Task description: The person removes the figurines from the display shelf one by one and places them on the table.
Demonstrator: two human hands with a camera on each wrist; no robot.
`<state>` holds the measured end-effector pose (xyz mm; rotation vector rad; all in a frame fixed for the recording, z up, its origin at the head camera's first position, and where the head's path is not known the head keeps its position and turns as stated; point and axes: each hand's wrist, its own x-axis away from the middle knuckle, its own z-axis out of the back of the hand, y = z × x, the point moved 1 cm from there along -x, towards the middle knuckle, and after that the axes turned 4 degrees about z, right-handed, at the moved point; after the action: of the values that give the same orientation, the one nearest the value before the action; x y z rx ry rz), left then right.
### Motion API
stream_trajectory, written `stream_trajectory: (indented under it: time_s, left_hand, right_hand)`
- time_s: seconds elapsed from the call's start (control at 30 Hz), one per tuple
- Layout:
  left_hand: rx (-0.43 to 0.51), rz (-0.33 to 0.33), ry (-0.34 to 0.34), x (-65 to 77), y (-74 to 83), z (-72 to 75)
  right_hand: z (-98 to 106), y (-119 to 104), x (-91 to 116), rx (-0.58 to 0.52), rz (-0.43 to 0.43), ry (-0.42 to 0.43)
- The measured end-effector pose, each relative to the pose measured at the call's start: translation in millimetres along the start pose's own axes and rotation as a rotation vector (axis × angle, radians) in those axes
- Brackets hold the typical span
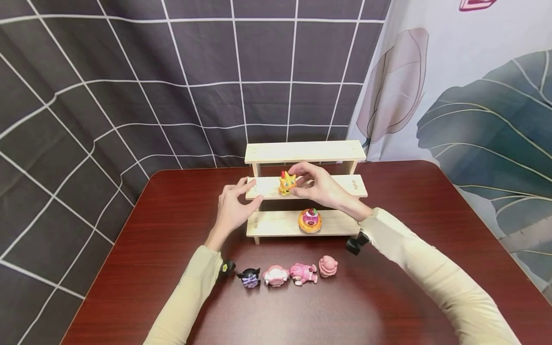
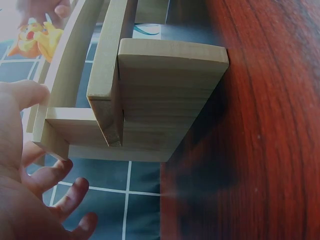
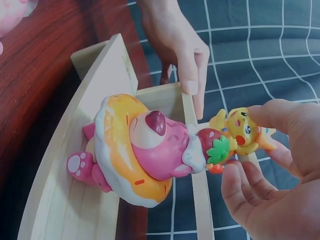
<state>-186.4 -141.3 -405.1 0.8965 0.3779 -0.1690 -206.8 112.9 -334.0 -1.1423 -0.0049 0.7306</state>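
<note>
My right hand (image 1: 320, 186) holds a small yellow figurine (image 1: 286, 183) with pointed ears and a red top at the middle tier of a wooden three-tier display shelf (image 1: 353, 186). In the right wrist view, fingers (image 3: 272, 113) touch the yellow figurine (image 3: 242, 131). My left hand (image 1: 233, 203) grips the left end of that middle tier, thumb at the front and fingers behind, as the left wrist view shows at the board's end (image 2: 52, 137). A pink bear figurine in an orange swim ring (image 1: 310, 220) sits on the lowest tier.
In front of the shelf, a row lies on the dark red table (image 1: 172, 230): a black-and-purple figurine (image 1: 249, 278), a pink-and-white one (image 1: 276, 276), a pink one lying down (image 1: 303, 273) and a round pink one (image 1: 328, 266). A grid-patterned cloth (image 1: 207, 57) hangs behind.
</note>
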Motion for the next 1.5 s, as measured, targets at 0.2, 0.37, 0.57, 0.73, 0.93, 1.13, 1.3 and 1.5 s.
stream_trajectory:
  time_s: [0.2, 0.37, 0.57, 0.73, 0.93, 1.13, 1.3, 1.5]
  left_hand:
    - [0.001, -0.007, 0.003, -0.1, 0.3, -0.1]
    - [0.002, -0.014, 0.003, -0.3, 0.3, -0.3]
    - [0.001, -0.013, 0.000, -0.2, 0.1, 0.0]
    - [-0.001, -0.012, 0.000, 0.1, -0.3, -0.2]
    - [-0.012, -0.011, -0.004, -0.1, -1.0, -0.7]
    - [-0.005, -0.014, -0.005, -0.4, 0.1, -0.5]
    - [-0.006, -0.015, -0.003, -0.6, -0.2, -0.7]
    - [-0.004, -0.008, -0.002, 0.4, -0.6, -0.7]
  right_hand:
    - [-2.0, -0.3, -1.9, 0.026, 0.008, 0.005]
    - [-2.9, -0.4, -2.7, 0.041, 0.012, 0.011]
    - [-3.9, 0.7, -2.8, 0.042, 0.012, 0.009]
    - [-4.5, -0.2, -3.4, 0.047, 0.014, 0.010]
    - [-5.0, 0.5, -2.8, 0.065, 0.016, 0.010]
    - [-3.6, 0.3, -1.4, 0.063, 0.022, 0.019]
    - [-0.9, -0.1, 0.8, 0.080, 0.017, 0.027]
    - [2.0, -0.2, 3.9, 0.091, 0.018, 0.029]
